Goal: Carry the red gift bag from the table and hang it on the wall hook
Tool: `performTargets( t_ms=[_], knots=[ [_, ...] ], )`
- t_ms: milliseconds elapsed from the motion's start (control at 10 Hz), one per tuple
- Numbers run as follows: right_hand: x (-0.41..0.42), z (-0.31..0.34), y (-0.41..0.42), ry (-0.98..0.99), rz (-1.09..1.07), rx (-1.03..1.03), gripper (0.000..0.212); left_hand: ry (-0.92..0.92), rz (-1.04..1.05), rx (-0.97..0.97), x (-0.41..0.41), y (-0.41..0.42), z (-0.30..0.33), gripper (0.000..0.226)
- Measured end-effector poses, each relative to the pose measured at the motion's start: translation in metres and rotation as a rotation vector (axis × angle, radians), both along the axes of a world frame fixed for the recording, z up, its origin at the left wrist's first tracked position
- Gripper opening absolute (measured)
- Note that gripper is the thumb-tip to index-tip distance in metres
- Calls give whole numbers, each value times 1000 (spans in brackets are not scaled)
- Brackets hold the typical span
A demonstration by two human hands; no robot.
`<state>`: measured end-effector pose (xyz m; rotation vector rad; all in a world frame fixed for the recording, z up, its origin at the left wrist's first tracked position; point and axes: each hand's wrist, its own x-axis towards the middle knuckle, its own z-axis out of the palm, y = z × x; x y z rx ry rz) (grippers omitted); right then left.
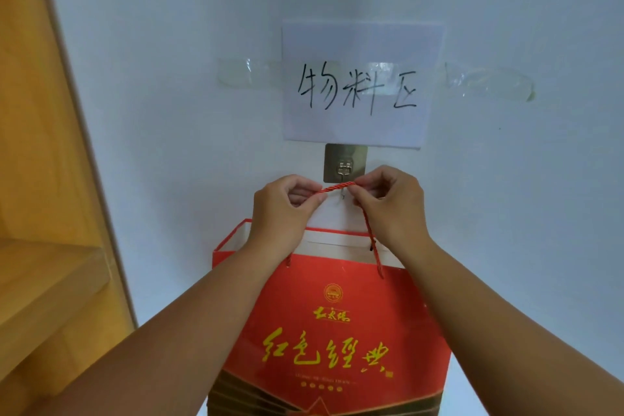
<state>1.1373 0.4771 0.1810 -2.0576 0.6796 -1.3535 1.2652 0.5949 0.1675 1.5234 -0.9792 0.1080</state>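
The red gift bag (331,331), printed with yellow characters, hangs in front of the white wall from its red rope handle (337,186). My left hand (283,209) and my right hand (388,203) each pinch that rope, stretching a short length of it between them. The stretched rope lies right at the tip of the metal wall hook (344,167), just below the hook's square steel plate. Whether the rope rests on the hook I cannot tell. The bag's mouth is open and its white inside shows.
A white paper sign (358,84) with black handwritten characters is taped to the wall just above the hook. A wooden door frame or cabinet (44,179) fills the left edge. Bare white wall lies to the right.
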Motion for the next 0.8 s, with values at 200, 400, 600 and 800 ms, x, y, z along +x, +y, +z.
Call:
performTargets(
  t_ms=[200, 400, 600, 800],
  knots=[
    [10, -23, -5, 129, -27, 19, 7, -19, 11, 114, 6, -2, -19, 15],
    [2, -35, 6, 145, -28, -37, 12, -98, -37, 62, -4, 6, -41, 19],
    [-29, -51, 28, 279, -63, -175, 18, -330, 78, 130, -19, 25, -57, 25],
    [-75, -72, 67, 299, -135, -248, 29, -467, 191, 178, -54, 77, -78, 26]
  ],
)
